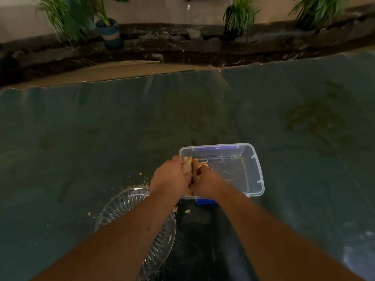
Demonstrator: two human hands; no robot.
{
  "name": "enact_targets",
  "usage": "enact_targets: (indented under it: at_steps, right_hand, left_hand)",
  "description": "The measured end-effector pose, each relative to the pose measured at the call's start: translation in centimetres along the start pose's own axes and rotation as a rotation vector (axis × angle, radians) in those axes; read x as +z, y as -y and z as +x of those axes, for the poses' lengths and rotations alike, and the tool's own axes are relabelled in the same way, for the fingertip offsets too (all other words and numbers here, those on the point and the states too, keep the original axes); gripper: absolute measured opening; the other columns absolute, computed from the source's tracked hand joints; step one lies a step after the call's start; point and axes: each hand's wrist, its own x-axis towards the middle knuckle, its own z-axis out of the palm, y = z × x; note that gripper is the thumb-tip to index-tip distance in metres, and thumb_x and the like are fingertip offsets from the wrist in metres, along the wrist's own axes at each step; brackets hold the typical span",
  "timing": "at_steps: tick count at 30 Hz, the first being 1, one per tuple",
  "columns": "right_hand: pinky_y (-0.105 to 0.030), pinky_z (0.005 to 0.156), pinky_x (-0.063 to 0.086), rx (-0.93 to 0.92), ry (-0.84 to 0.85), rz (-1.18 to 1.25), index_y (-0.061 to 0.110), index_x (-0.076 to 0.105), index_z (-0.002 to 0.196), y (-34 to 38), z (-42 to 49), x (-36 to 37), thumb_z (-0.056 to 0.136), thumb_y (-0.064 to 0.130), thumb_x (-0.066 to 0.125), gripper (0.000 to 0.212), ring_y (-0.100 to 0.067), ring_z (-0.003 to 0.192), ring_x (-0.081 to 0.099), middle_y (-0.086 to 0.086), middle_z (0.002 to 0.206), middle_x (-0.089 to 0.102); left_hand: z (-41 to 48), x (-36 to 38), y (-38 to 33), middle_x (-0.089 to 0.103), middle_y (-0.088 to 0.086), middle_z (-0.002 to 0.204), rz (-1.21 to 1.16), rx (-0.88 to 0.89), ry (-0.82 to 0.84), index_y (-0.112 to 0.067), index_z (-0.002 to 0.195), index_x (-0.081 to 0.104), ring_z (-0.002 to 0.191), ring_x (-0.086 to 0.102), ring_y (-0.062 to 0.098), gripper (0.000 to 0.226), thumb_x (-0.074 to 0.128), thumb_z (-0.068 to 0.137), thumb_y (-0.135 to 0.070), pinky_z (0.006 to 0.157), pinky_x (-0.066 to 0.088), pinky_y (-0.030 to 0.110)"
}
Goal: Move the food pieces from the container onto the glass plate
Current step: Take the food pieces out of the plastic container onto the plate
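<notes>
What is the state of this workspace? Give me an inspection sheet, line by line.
Surface: dark teal cloth-covered table, stained and creased.
Job's things: clear rectangular plastic container with blue clips, mostly emptied, crumbs on its floor; tan food pieces bunched at its left end; clear ribbed glass plate to its near left, no whole pieces visible on it.
Clutter: crumbs scattered on the cloth around the plate.
Grips: left hand and right hand pressed together around the food pieces.
Cables: nothing seen.
Surroundings: green potted plants along a dark stone ledge.
</notes>
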Motion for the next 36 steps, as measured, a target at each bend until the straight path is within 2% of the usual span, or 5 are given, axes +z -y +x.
enact_targets:
  at_steps: [14, 19, 27, 32, 36]
  right_hand:
    - [-0.044, 0.086, 0.055, 0.059, -0.244, -0.344, 0.017, 0.056, 0.121, 1.2, -1.4, -1.0, 0.1, 0.028, 0.058, 0.024, -0.027, 0.093, 0.068, -0.01, 0.109, 0.07]
    - [-0.034, 0.064, 0.051, 0.136, -0.436, 0.059, 0.027, 0.061, 0.093, 3.2, -5.1, -3.9, 0.098, 0.04, 0.046, 0.021, -0.016, 0.072, 0.061, -0.002, 0.089, 0.069]
    - [-0.04, 0.06, 0.065, 0.174, -0.308, 0.56, 0.028, 0.06, 0.102, 11.5, -6.9, -3.2, 0.085, 0.019, 0.066, 0.02, -0.019, 0.078, 0.072, 0.002, 0.094, 0.068]
    - [-0.041, 0.062, 0.065, 0.205, -0.119, 0.8, 0.017, 0.065, 0.103, 13.3, -5.4, 3.0, 0.087, 0.011, 0.065, 0.018, -0.025, 0.085, 0.075, -0.011, 0.105, 0.071]
    - [-0.044, 0.084, 0.062, 0.307, -0.019, 0.452, 0.017, 0.062, 0.115, 10.4, -4.9, 8.4, 0.093, 0.015, 0.064, 0.022, -0.028, 0.1, 0.068, -0.012, 0.119, 0.066]
  left_hand:
    - [-0.7, -1.4, -0.2, 0.059, -0.007, 0.086, -0.108, 0.163, -0.162, -0.031, 0.082, 0.056, 0.08, 0.052, 0.012, 0.019, 0.07, 0.091, -0.04, 0.06, 0.038, 0.027]
    - [-0.9, -5.9, 0.3, 0.068, -0.009, 0.079, -0.476, 0.009, -0.099, -0.033, 0.081, 0.058, 0.068, 0.061, 0.006, 0.017, 0.076, 0.082, -0.034, 0.053, 0.045, 0.03]
    - [-2.2, -11.4, 11.0, 0.071, 0.012, 0.094, -0.832, -0.198, -0.006, -0.022, 0.097, 0.063, 0.071, 0.068, 0.025, 0.021, 0.069, 0.084, -0.006, 0.065, 0.062, 0.054]
    - [-3.7, -9.1, 19.1, 0.07, 0.015, 0.102, -0.924, -0.378, 0.165, -0.016, 0.106, 0.065, 0.065, 0.069, 0.016, 0.025, 0.069, 0.085, -0.002, 0.052, 0.057, 0.033]
    - [-4.9, -5.4, 23.5, 0.067, 0.008, 0.113, -0.555, -0.342, 0.192, -0.018, 0.126, 0.06, 0.091, 0.066, 0.022, 0.045, 0.073, 0.083, -0.012, 0.078, 0.058, 0.031]
